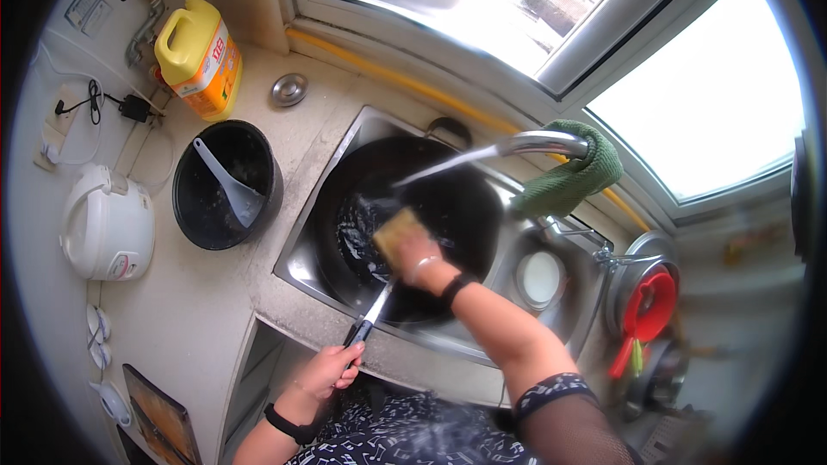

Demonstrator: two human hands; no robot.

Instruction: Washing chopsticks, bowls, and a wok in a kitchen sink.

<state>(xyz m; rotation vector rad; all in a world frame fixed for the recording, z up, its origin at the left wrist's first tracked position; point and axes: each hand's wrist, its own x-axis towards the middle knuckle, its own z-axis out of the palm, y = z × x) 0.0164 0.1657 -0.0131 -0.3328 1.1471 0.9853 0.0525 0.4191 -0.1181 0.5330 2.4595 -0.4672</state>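
My right hand (417,257) holds a yellow sponge (395,237) inside a large black wok (468,213); motion blurs both hand and sponge. Water runs into the wok from a chrome faucet (541,141). With my left hand (331,368) I grip the black handle of a metal-shafted utensil (378,305), probably a spatula, at the front rim of the sink. Its far end lies in the wok near the sponge and is hard to make out. The wok sits in the left basin of a stainless steel sink (302,265), with some suds and water inside.
A black rice cooker pot (274,190) with a pale rice paddle (226,181) stands on the left counter. Near it are a white rice cooker (110,226), a yellow detergent jug (200,58) and a metal drain cover (289,89). White bowls (541,279) occupy the right basin; a green cloth (562,187) drapes the faucet.
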